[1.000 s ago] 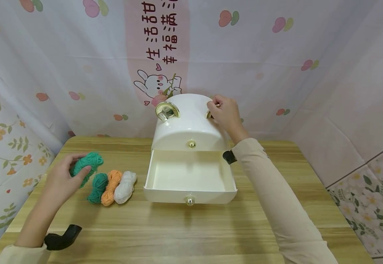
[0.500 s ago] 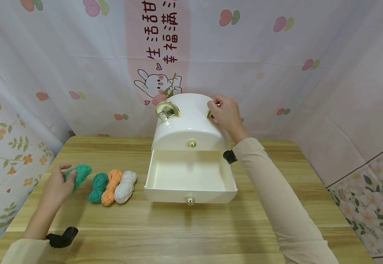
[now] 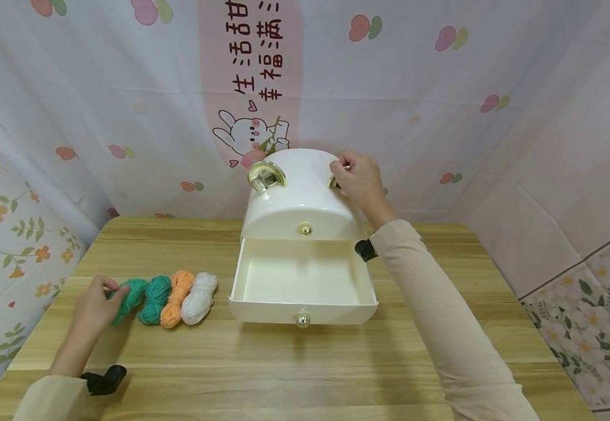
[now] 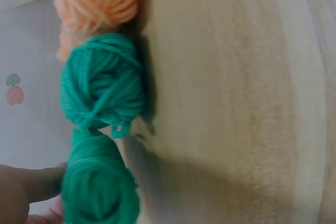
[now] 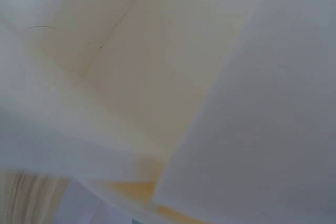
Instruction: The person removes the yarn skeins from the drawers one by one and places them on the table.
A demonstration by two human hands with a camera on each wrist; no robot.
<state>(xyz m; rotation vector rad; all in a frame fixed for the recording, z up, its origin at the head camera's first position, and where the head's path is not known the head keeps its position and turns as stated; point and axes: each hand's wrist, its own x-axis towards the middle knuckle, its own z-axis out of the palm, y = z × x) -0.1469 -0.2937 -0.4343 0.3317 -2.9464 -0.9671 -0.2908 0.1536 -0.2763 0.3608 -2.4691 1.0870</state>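
Note:
At the left end of a row of yarn skeins, my left hand (image 3: 96, 304) pinches a bright green yarn skein (image 3: 134, 293), low over the table. The left wrist view shows that skein (image 4: 100, 182) beside a second, darker green skein (image 4: 102, 82). Right of it in the head view lie an orange skein (image 3: 177, 298) and a white skein (image 3: 200, 298). My right hand (image 3: 360, 181) grips the right gold handle on top of a white storage box (image 3: 305, 181), its fingers mostly covering that handle. The box's lower drawer (image 3: 300, 275) is pulled out and holds nothing.
A second gold handle (image 3: 266, 176) stands on the box's left side. Gold knobs sit on the upper front and on the drawer, whose front juts out over the wooden table (image 3: 294, 374). A printed curtain (image 3: 410, 76) hangs close behind the box.
My left hand has lowered the bright green skein from above the row down to its left end, beside the darker green one. The right hand and box stay as they were.

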